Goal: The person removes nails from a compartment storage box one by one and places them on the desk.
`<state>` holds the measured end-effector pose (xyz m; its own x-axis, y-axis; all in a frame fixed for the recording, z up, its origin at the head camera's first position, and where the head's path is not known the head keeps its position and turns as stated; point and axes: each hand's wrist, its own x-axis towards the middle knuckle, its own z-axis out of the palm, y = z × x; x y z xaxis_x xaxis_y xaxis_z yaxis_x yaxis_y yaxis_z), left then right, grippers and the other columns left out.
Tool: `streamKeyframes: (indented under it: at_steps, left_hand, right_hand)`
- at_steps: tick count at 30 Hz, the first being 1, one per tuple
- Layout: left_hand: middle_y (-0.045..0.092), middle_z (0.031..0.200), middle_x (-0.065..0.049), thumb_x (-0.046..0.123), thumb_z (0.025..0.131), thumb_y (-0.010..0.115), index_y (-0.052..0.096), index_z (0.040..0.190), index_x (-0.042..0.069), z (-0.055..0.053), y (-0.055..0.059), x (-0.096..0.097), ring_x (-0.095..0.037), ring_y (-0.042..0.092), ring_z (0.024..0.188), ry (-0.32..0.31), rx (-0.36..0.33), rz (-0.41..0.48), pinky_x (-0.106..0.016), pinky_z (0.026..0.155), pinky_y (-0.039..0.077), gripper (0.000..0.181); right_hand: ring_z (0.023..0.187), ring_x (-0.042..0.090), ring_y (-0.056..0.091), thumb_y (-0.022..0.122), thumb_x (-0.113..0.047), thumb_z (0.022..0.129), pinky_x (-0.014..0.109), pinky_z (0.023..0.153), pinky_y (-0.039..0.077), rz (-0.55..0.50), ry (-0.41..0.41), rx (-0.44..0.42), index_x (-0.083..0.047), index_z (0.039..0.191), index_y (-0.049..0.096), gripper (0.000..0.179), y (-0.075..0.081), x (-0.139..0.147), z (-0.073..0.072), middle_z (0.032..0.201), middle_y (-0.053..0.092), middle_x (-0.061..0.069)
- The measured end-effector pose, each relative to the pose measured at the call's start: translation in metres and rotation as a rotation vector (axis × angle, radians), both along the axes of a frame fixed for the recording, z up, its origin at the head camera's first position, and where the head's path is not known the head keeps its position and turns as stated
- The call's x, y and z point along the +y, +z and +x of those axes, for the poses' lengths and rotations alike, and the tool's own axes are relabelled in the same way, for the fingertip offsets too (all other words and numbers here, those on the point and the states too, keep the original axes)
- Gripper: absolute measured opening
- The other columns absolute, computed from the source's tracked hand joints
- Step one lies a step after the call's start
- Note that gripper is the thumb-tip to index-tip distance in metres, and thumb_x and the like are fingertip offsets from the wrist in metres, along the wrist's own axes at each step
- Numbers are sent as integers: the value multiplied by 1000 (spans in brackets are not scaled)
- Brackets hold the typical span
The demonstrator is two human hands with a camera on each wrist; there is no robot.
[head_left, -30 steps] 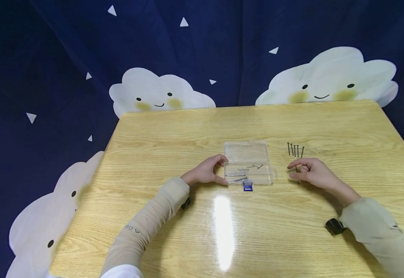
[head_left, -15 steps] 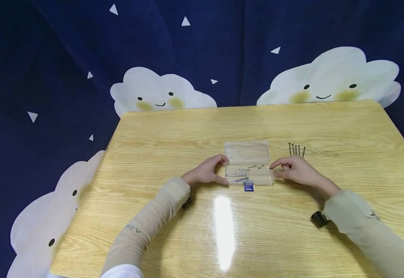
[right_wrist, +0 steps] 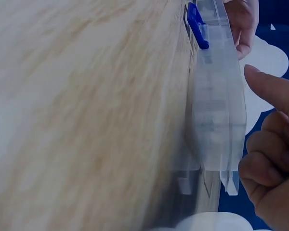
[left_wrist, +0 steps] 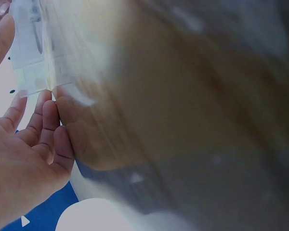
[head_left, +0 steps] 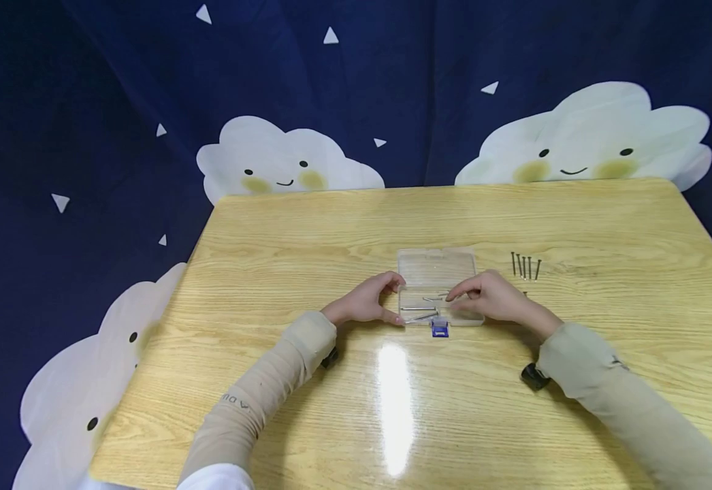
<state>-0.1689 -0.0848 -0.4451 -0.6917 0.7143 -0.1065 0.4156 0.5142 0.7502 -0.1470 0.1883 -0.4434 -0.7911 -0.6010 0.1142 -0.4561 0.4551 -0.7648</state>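
A clear plastic box [head_left: 462, 317] with a blue latch [head_left: 440, 330] lies on the table, its lid [head_left: 435, 267] folded back. Inside are several silver nails [head_left: 418, 309], long and short. My left hand [head_left: 365, 298] grips the box's left end, thumb at the front corner and fingers at the back. Over the right half of the box hovers my right hand [head_left: 493, 297], thumb and index finger reaching in above the short nails, with nothing visible between them. In the right wrist view the thumb [right_wrist: 272, 89] is stretched out near the box wall and the other fingers are bent.
Several dark nails [head_left: 524, 266] stand in a row on the wooden table [head_left: 307, 238] right of the box. One more nail [head_left: 525, 293] is mostly hidden behind the right hand. A dark blue curtain [head_left: 417, 68] with clouds hangs behind the table.
My right hand has moved left, from beside the nail row on the table to over the box's right half. The left hand has stayed on the box.
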Motion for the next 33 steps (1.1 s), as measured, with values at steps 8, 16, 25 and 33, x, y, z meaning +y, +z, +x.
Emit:
streamKeyframes:
  at_steps: [8,16,25,33]
  left_hand:
    - [49,103,-10,15,68,81,46,116,0,0,1,-1,-18,46,98,9,2,6,-27,90,37,61]
    - [50,103,-10,15,68,81,46,116,-1,0,1,-1,-19,46,98,7,2,15,-27,91,37,62]
    - [49,104,-8,17,69,81,46,117,1,-1,0,-1,-18,45,99,10,-7,-2,-27,91,36,61]
    - [49,106,-7,20,70,80,46,119,3,-2,0,-1,-17,45,100,17,-21,-27,-26,91,35,62]
  right_hand:
    - [42,-2,25,72,-7,76,20,41,28,19,113,70,-6,89,72,13,8,-16,-13,48,38,-13]
    - [41,-3,28,71,-4,77,19,42,30,48,271,27,-4,92,72,15,11,-36,-27,51,53,-7]
    - [47,0,30,74,-5,74,20,47,30,106,397,17,-6,92,73,18,14,-51,-37,58,52,-10]
    - [49,2,33,74,-4,74,20,48,31,115,464,-47,-4,94,71,21,16,-60,-41,57,51,-8]
